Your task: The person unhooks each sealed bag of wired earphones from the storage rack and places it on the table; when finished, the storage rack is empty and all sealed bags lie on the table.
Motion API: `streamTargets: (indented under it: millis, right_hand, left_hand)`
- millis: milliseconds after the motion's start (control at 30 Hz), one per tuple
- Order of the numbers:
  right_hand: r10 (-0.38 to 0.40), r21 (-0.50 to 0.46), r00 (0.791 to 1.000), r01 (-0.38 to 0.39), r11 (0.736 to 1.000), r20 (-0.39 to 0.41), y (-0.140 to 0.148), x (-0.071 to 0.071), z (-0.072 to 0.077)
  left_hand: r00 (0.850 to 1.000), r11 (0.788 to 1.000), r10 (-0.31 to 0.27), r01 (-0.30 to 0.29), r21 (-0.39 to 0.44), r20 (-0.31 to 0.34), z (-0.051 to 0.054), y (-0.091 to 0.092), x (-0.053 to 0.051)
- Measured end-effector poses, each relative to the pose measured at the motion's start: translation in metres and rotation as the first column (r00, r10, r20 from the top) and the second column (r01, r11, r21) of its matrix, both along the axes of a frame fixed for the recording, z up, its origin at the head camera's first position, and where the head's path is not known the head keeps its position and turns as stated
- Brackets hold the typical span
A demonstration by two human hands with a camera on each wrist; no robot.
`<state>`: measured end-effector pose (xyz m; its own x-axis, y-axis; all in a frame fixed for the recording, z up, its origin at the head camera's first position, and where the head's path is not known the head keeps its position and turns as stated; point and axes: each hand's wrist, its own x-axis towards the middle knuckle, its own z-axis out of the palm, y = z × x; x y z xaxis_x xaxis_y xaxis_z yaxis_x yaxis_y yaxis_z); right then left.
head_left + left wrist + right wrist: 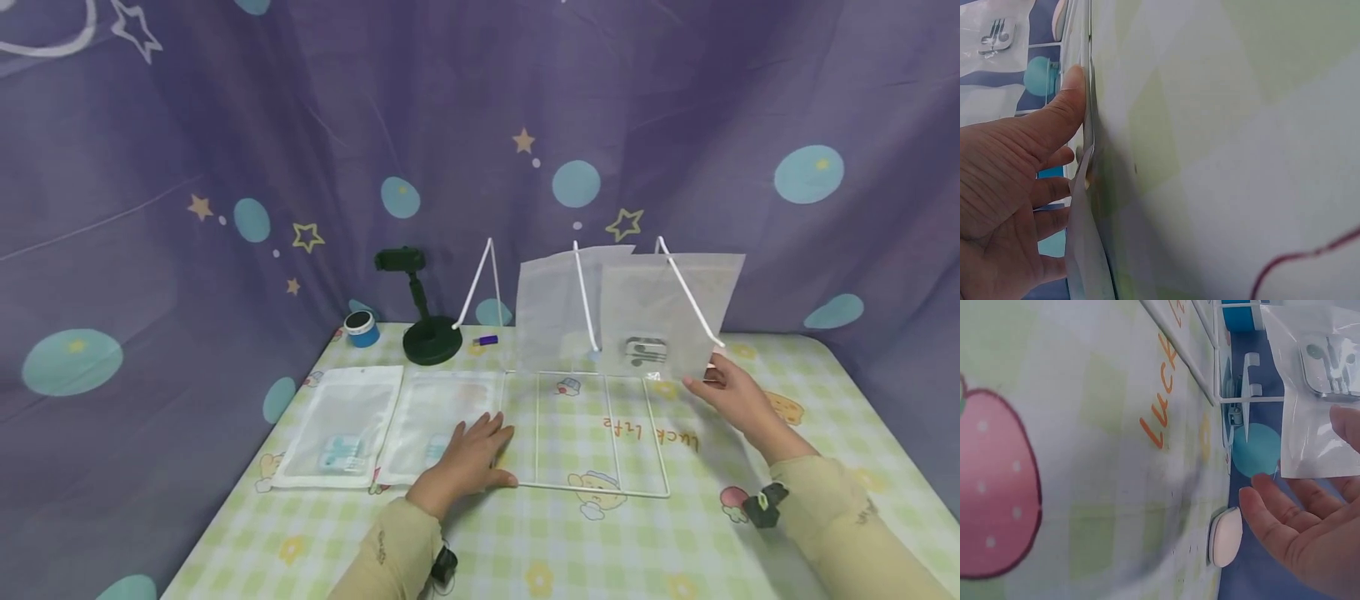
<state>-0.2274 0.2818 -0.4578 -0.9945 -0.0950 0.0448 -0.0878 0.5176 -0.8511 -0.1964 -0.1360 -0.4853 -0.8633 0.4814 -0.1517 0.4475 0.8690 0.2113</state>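
A white wire rack [613, 429] stands on the table with three prongs angled up and toward me. White zip bags hang from two prongs, a left one [551, 308] and a right one [663, 287]. Earphones in a clear case [645, 351] show inside the right bag. My right hand [738, 400] pinches this bag's lower right corner, thumb in front and some fingers behind; the other fingers [1272, 512] are loosely spread. My left hand [468, 458] rests with spread fingers on a flat bag [442, 400], its thumb by the rack's base. Another flat bag [348, 417] lies left of it.
At the back stand a black phone stand [431, 337] and a blue jar with a dark top [362, 328]. A small purple-blue stick [486, 340] lies by the rack. A pale rounded object [1225, 537] sits near my right fingers. A patterned curtain [480, 125] hangs behind the table.
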Motion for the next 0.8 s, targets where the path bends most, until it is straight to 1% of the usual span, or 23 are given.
streamTargets:
  millis: [133, 200, 400, 500, 567, 667, 767, 800]
  right_hand:
    - [-0.001, -0.009, 1.0, 0.001, 1.0, -0.022, -0.002, -0.001, -0.001]
    - [-0.002, -0.024, 1.0, 0.002, 1.0, -0.02, -0.004, -0.001, -0.002]
    - [-0.016, -0.047, 0.999, 0.017, 0.999, 0.035, -0.008, 0.0, -0.004]
    - [-0.004, -0.089, 0.999, 0.009, 0.996, 0.048, -0.008, 0.002, -0.006]
    - [0.012, -0.139, 0.999, -0.006, 0.99, 0.038, -0.007, 0.004, -0.008]
    - [0.035, -0.212, 0.999, -0.034, 0.977, 0.0, -0.005, 0.007, -0.01]
    - [0.053, -0.245, 0.998, -0.061, 0.968, -0.038, -0.004, 0.012, -0.013]
    - [0.051, -0.243, 0.998, -0.061, 0.968, -0.045, -0.003, 0.013, -0.013]
  left_hand:
    - [1.0, 1.0, -0.001, 0.001, -0.001, 0.002, 0.001, 0.001, 0.0]
    - [1.0, 1.0, 0.001, -0.001, -0.001, 0.006, 0.002, 0.001, 0.001]
    - [1.0, 1.0, -0.001, 0.001, 0.002, 0.001, 0.001, 0.001, 0.0]
    - [1.0, 1.0, -0.003, 0.003, 0.002, -0.004, 0.001, 0.001, 0.0]
    - [1.0, 1.0, -0.004, 0.004, 0.002, -0.006, 0.0, 0.001, 0.0]
    - [1.0, 1.0, -0.004, 0.004, 0.003, -0.007, -0.001, 0.001, 0.0]
    - [1.0, 1.0, -0.002, 0.002, 0.003, -0.005, -0.001, 0.0, 0.001]
    - [1.0, 1.0, -0.001, 0.001, 0.004, -0.006, 0.0, 0.0, 0.001]
